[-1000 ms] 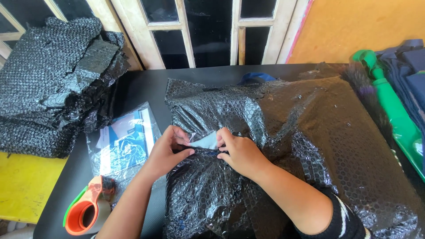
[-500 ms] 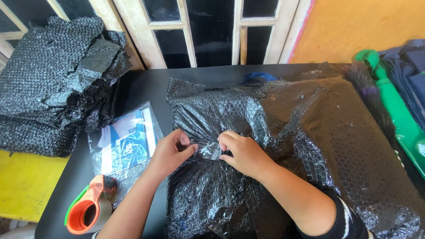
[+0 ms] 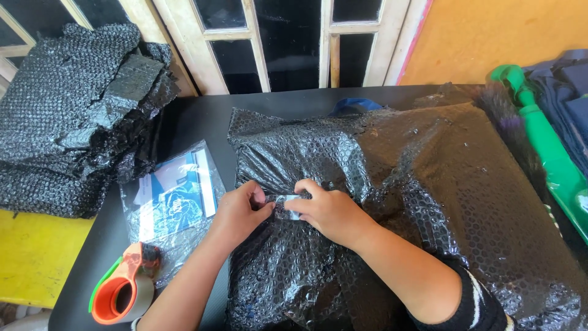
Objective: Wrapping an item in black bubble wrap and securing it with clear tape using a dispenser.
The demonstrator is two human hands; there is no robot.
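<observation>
On the black table (image 3: 202, 116), both hands (image 3: 288, 211) pinch a clear tape strip (image 3: 288, 202) onto black bubble wrap (image 3: 398, 184).

Bare black tabletop (image 3: 202, 119) lies open between the stacked bubble wrap (image 3: 73, 116) and the bubble-wrapped bundle (image 3: 398, 196), while the clear bagged packet (image 3: 174, 199) and tape dispenser (image 3: 122, 293) crowd the near-left edge
</observation>
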